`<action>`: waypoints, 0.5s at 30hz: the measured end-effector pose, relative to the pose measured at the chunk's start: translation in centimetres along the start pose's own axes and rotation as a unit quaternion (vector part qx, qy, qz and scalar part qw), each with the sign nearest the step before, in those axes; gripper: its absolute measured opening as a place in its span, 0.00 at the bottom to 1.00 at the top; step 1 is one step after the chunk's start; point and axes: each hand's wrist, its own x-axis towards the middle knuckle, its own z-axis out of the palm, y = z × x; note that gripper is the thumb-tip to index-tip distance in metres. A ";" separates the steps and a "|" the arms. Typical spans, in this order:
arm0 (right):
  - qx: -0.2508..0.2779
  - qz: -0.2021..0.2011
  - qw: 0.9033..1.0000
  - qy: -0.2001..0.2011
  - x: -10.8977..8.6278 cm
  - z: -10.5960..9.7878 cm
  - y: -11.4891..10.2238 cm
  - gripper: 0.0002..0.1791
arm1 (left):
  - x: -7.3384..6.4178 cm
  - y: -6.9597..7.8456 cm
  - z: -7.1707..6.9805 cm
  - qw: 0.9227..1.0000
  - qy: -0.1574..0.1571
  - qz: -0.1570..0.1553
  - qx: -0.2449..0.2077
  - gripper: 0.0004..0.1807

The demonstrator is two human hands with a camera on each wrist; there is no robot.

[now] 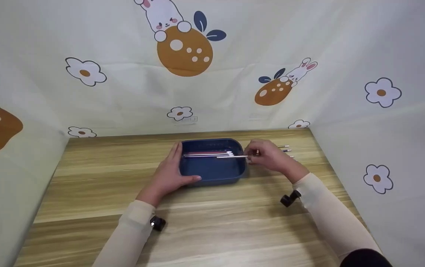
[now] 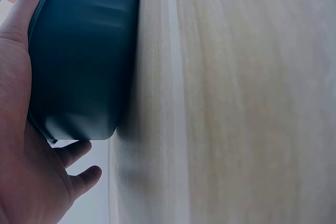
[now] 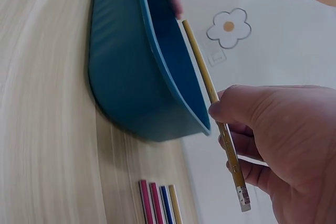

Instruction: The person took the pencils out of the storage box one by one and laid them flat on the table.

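A blue plastic box [image 1: 212, 180] with rounded corners stands on the table. My left hand [image 1: 167, 172] holds its left end, thumb over the front rim and fingers along the left side. In the left wrist view the palm lies close against the box wall [image 2: 84, 61]. Several pencils [image 1: 201, 153] lie lengthwise inside the box, toward its back. At the right rim, my right hand [image 1: 266, 154] pinches a gold pencil [image 3: 200, 64] between thumb and fingers. Its white eraser [image 3: 245, 207] points away from the box, and its other end reaches over the opening.
To the right of the box, partly behind my right hand, several more pencils [image 3: 152, 203] in red, blue and gold lie side by side on the wooden table [image 1: 212, 222]. Patterned cloth walls [image 1: 123, 96] rise at the table's back and sides.
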 end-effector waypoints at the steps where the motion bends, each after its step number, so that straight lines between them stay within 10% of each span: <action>1: 0.002 0.003 1.000 0.003 -0.2 -0.2 0.1 0.11 | 0.0 0.0 0.0 1.000 0.001 0.000 -0.001 0.80; 15: 0.000 0.016 1.000 0.023 -2.5 -2.3 1.2 0.13 | 0.2 -0.2 0.1 1.000 0.003 0.009 0.004 0.82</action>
